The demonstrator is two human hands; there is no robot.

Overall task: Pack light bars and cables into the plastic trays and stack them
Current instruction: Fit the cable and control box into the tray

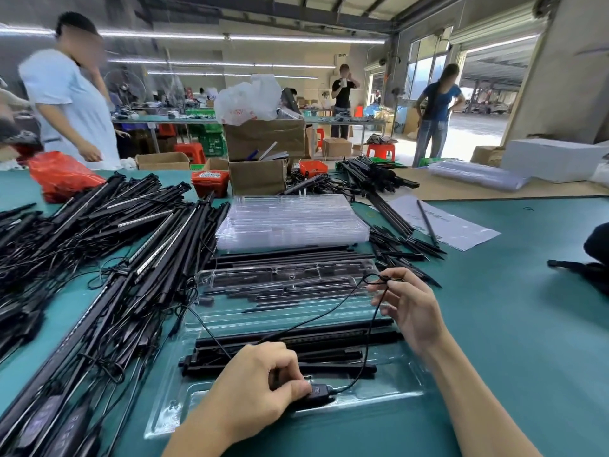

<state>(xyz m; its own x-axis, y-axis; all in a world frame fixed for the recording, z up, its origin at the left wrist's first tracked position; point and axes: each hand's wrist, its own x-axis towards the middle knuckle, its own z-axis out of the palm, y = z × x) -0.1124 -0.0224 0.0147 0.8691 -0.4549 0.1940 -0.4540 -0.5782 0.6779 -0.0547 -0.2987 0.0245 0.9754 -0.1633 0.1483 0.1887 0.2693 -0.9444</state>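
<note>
A wide counter (514, 324) covered in green matting fills the lower view. On its near edge lies a clear plastic tray (389, 395) with several black light bars (296, 338) laid across it. The left hand (253, 387) curls its grip around a small black controller (318, 390) at the tray's front, thumb pressed on top. From the controller a thin black cable (365, 344) runs up to the right hand (412, 308), whose thumb and forefinger pinch a small loop of it above the tray, the other fingers loosely spread.

Just behind sits another tray (290, 278) holding black parts, and behind that a stack of empty clear trays (290, 222). To the left sprawls a large heap of loose bars (108, 245) tangled with wires; to the right lies a smaller pile of black spikes (405, 242) beside a white sheet (458, 225). Cardboard boxes (260, 156), red baskets (211, 181) and a red bag (62, 176) line the far edge.

The room is a workshop with strip lights overhead, further benches, red stools and an open roller door on the right letting in daylight. Three people stand in the background.
</note>
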